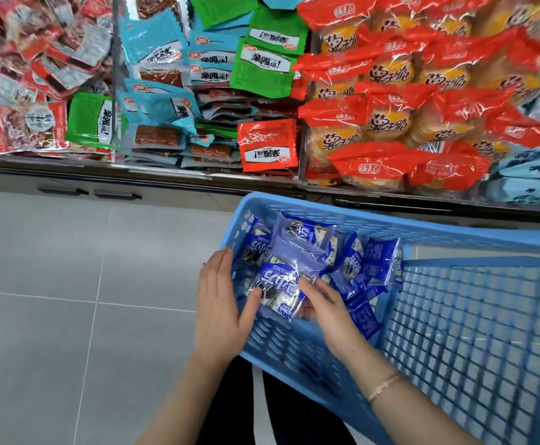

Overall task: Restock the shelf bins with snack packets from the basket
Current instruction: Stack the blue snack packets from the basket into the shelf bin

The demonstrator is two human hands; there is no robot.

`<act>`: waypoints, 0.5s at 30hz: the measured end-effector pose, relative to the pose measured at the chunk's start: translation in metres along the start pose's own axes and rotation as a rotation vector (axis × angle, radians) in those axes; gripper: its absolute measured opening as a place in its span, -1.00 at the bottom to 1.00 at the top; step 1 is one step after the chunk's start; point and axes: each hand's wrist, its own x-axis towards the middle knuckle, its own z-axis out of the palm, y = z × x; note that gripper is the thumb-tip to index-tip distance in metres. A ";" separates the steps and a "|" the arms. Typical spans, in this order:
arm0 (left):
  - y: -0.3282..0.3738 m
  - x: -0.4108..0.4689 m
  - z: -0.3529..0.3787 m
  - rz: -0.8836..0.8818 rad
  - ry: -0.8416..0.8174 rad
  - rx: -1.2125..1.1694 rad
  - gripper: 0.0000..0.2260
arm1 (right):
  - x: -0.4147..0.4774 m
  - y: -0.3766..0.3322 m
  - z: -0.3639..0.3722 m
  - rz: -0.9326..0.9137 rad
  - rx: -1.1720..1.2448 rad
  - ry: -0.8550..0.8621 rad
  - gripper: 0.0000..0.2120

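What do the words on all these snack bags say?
"亲嘴烧!" on the flat green foil packet.
"亲嘴烧!" upside down on the flat red foil packet.
"薯王脆" on the puffy red-and-orange crisp bag.
Blue-and-white plastic packet in the blue plastic basket: too crumpled to read.
Small oval logos: too blurred.

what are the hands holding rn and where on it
A blue snack packet: the left hand presses its left edge, the right hand pinches its right edge.

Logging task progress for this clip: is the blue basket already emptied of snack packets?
No, several blue packets lie in the basket, and the right hand grips the top packet.
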 end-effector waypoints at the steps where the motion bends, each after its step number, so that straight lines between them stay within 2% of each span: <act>1: 0.006 0.000 0.000 -0.032 -0.016 -0.052 -0.37 | -0.002 -0.003 -0.001 0.008 0.015 -0.033 -0.77; 4: 0.022 0.005 -0.004 -0.128 -0.098 -0.209 -0.30 | -0.008 -0.011 0.003 0.000 0.013 -0.150 -0.73; 7: 0.031 0.011 -0.013 -0.299 -0.263 -0.500 -0.28 | -0.009 -0.016 0.011 -0.017 0.027 -0.192 -0.76; 9: 0.028 0.013 -0.018 -0.434 -0.173 -0.639 -0.32 | -0.012 -0.020 0.019 -0.012 0.148 -0.208 -0.85; 11: 0.023 0.016 -0.027 -0.545 -0.047 -0.742 -0.45 | -0.016 -0.021 0.027 0.043 0.379 -0.227 -0.87; 13: 0.019 0.016 -0.032 -0.595 -0.052 -0.793 -0.59 | -0.021 -0.021 0.035 0.108 0.529 -0.269 -0.93; 15: 0.019 0.011 -0.032 -0.600 -0.112 -0.799 -0.67 | -0.024 -0.017 0.039 0.156 0.499 -0.323 -0.88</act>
